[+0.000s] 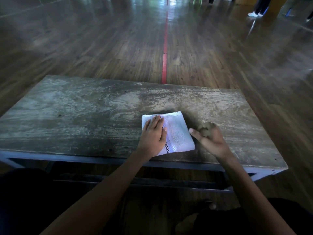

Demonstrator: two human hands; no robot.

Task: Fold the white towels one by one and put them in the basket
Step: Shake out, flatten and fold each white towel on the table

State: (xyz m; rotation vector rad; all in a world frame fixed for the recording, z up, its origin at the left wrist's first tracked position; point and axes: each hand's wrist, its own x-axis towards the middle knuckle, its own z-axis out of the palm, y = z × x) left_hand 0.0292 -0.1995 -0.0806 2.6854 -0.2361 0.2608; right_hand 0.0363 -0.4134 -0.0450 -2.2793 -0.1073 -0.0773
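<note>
Forearms enter from the bottom of the frame and meet at the towel.

Left hand [153, 134]: flat, fingers straight and apart, palm down on the towel's left half. Judged to be pinning the layers so the fold keeps its shape.

Right hand [210, 138]: just beside the towel's right edge, thumb tip at that edge. Fingers look curled but are motion-blurred. Cannot tell whether it pinches the edge or holds nothing. It is probably there to square or lift that side.

Towel [177, 133]: white, already folded to a small rectangle. It lies on the surface [84, 116], lower middle of the frame, close to the near edge. Long axis runs near to far, with the far end leaning slightly to the left of the frame. A dark checked stripe runs the same way, partly under the left hand.

No basket in view, so the drop-off spot is unknown. Folding looks about done, and placing is judged the next step.

Beyond the surface: wood floor [118, 48] with a red line [165, 48] running up the middle. White shoes [254, 14] at upper right.
</note>
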